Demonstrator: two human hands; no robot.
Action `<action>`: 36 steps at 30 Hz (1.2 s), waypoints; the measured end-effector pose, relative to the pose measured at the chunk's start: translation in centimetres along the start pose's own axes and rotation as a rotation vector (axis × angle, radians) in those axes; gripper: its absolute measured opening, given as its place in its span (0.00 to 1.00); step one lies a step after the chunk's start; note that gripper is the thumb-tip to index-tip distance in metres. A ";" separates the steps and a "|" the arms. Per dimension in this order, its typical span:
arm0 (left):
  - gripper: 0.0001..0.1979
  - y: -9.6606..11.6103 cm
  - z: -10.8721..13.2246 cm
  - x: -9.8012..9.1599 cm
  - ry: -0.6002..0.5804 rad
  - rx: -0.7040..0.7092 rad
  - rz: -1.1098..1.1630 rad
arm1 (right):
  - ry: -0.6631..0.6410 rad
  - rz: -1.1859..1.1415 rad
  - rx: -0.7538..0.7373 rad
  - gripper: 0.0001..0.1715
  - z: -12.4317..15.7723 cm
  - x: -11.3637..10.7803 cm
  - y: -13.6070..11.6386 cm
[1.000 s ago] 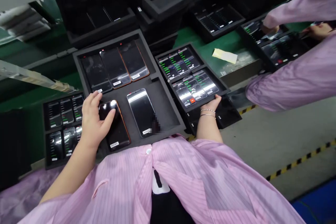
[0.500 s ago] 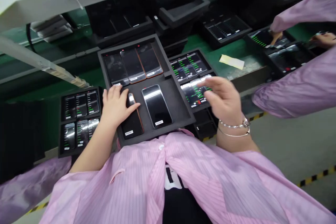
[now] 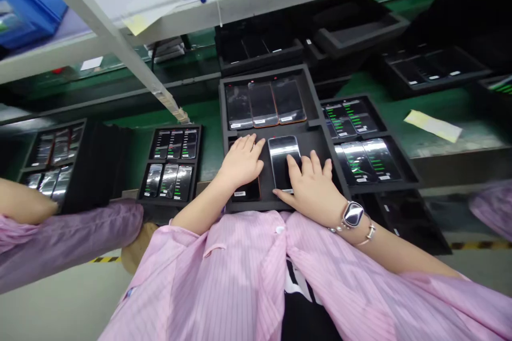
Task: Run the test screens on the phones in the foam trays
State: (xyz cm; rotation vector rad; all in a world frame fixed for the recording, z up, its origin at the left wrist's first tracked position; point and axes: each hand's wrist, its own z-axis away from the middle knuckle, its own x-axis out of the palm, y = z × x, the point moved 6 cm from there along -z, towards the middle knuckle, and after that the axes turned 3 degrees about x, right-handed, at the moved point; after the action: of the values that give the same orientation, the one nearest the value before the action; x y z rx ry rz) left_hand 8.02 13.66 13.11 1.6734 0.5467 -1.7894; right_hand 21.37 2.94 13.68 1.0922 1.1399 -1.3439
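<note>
A black foam tray [image 3: 276, 205] rests in front of my lap with several smartphones in it. My left hand [image 3: 242, 162] lies with fingers outstretched over a dark phone with an orange edge [image 3: 247, 192] in the lower left, hiding its upper part. Beside it lies a silver-edged phone [image 3: 281, 162], its screen dark. My right hand [image 3: 314, 186] is spread over that phone's right side, thumb by its bottom edge and index finger at the screen. Three more phones [image 3: 263, 104] fill the upper row, white labels at their lower ends.
To the right, another tray [image 3: 380, 187] holds phones showing green bars. A smaller phone tray [image 3: 172, 201] is on the left. A yellowish paper strip [image 3: 433, 126] lies on the green bench. A slanted white post [image 3: 132, 58] and shelf edge [image 3: 272, 8] stand ahead; another person's sleeve [image 3: 80, 240] is at left.
My right hand has come from above the right-hand tray onto the silver-edged phone. My left hand stays on the orange-edged phone. The view has swung left.
</note>
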 end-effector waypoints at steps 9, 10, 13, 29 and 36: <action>0.29 -3.3 -4.2 -3.6 0.235 0.024 0.130 | -0.132 0.087 0.018 0.52 -0.1 0.5 -1.1; 0.30 -4.3 -5.9 -4.3 0.258 0.010 0.117 | -0.137 0.085 0.020 0.54 -0.4 -0.1 -1.0; 0.33 -7.3 -11.2 -5.6 0.196 -0.078 0.045 | -0.106 0.013 -0.033 0.55 -2.8 -3.1 -0.7; 0.30 -16.1 -17.6 -4.6 0.117 -0.269 -0.049 | 0.180 -0.192 0.143 0.49 -22.8 -4.8 4.6; 0.28 -14.3 -15.6 -6.2 0.210 -0.351 0.004 | 0.148 -0.186 0.170 0.41 -22.7 -4.1 5.3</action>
State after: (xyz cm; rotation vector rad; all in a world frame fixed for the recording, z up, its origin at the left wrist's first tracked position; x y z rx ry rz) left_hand 9.66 35.47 15.88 1.6173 0.8927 -1.4220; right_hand 27.50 25.81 14.20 1.2492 1.2785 -1.5475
